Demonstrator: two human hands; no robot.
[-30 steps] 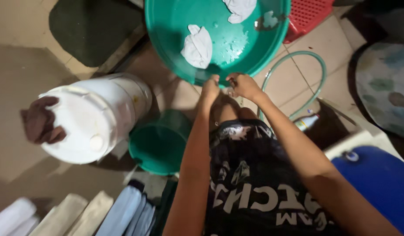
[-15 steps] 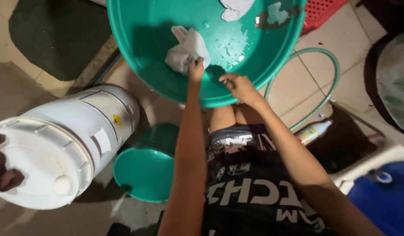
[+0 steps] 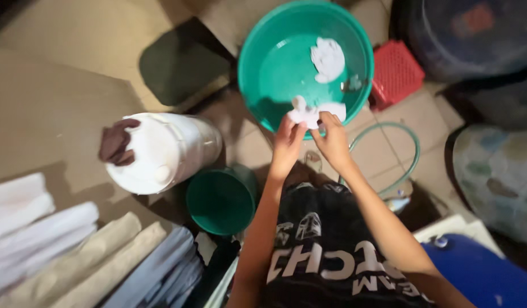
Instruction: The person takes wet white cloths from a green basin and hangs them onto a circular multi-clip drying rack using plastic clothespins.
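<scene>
I'm seeing both hands gripping one white cloth point(image 3: 313, 113) at the near rim of the green basin point(image 3: 263, 68). Left hand point(image 3: 287, 142) is closing its fingers on the cloth's left end; right hand point(image 3: 333, 140) is pinching the right end. The cloth is sitting right at the basin edge, probably wet, but the view's too blurry to say for sure. A second white cloth point(image 3: 328, 59) is lying further in, toward the far side of the basin. A white bucket point(image 3: 160, 151) is standing at the left with a dark brown rag point(image 3: 116, 141) draped on its lid (small green bucket point(image 3: 220, 199) just beside it, nearer me). A red crate point(image 3: 396, 74) is sitting right of the basin, and a green hose point(image 3: 409, 154) is looping on the tiles nearby.
</scene>
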